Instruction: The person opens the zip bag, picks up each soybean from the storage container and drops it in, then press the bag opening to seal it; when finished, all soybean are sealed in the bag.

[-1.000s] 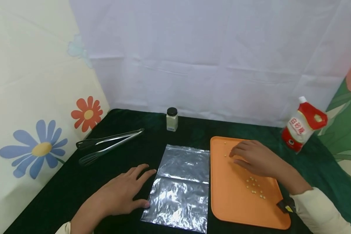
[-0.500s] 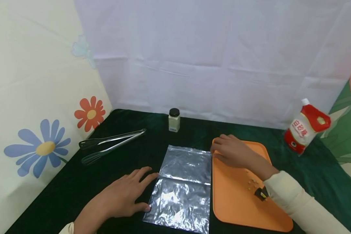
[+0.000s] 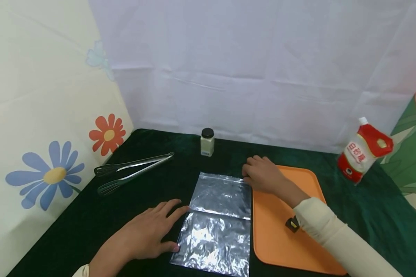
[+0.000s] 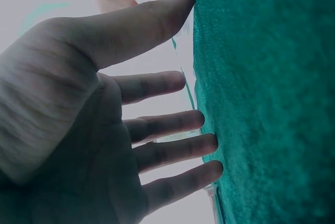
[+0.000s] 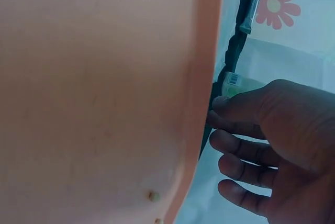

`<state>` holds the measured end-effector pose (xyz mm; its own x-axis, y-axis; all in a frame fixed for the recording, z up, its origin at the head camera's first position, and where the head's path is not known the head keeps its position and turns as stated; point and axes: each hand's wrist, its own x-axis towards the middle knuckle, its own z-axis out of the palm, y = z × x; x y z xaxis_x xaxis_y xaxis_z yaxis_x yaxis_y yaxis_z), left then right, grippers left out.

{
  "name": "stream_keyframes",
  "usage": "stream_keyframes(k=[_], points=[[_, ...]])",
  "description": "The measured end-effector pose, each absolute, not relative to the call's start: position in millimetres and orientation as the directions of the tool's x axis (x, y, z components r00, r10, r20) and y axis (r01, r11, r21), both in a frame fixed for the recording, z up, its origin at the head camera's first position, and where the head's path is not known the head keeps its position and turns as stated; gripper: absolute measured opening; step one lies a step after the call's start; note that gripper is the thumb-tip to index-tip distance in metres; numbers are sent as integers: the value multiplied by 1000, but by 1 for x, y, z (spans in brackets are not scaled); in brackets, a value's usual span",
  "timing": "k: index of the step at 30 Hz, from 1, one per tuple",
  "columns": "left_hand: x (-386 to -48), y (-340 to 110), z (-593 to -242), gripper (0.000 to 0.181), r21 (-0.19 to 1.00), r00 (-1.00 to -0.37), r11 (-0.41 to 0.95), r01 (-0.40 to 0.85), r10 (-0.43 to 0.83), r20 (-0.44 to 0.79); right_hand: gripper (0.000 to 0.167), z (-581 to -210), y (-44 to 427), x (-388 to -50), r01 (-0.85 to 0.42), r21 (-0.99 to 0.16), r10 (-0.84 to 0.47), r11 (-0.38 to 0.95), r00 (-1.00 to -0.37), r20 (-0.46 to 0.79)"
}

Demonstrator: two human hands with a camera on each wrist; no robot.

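A clear zip bag (image 3: 215, 225) lies flat on the dark green cloth in the head view. My left hand (image 3: 149, 231) is beside its left edge, fingers spread, thumb tip touching the lower part. In the left wrist view the left fingers (image 4: 172, 145) are straight and hold nothing. My right hand (image 3: 265, 175) is at the bag's upper right corner, over the rim of the orange tray (image 3: 274, 246). The right wrist view shows its thumb and forefinger close together; what lies between them is hidden. Small pale round beans (image 5: 153, 196) lie on the tray, hidden by my right arm in the head view.
Metal tongs (image 3: 135, 169) lie at the left. A small jar with a black lid (image 3: 207, 142) stands behind the bag. At the back right stands a red and white spouted pouch (image 3: 362, 154). A pale cloth wall (image 3: 228, 57) closes off the back.
My right hand has moved left from over the tray to the bag's upper right corner. The left hand stays by the bag. The view has shifted slightly.
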<state>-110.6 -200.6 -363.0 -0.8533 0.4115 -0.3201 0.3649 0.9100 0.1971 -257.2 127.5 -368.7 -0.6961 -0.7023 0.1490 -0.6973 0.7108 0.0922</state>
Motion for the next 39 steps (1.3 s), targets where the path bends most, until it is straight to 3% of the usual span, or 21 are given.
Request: stream_keyframes(k=[7,22,33,39], points=[[-109,-199,-363,91,197,-854,911,362,409,-321,13,-375,124,-259,-692,64,-695,719,-710,114],[-108,-197,-362,91,182,-853,916,358,400,-334,11,-378,122,-259,-705,82,-707,704,-685,175],[-111,-198,-360,84,193,-824,892,408,451,-343,7,-367,122,-253,-734,135,-735,666,-615,284],[-112,-197,-351,71,167,-822,859,483,511,-251,5,-361,121,-248,-739,129,-733,661,-598,325]])
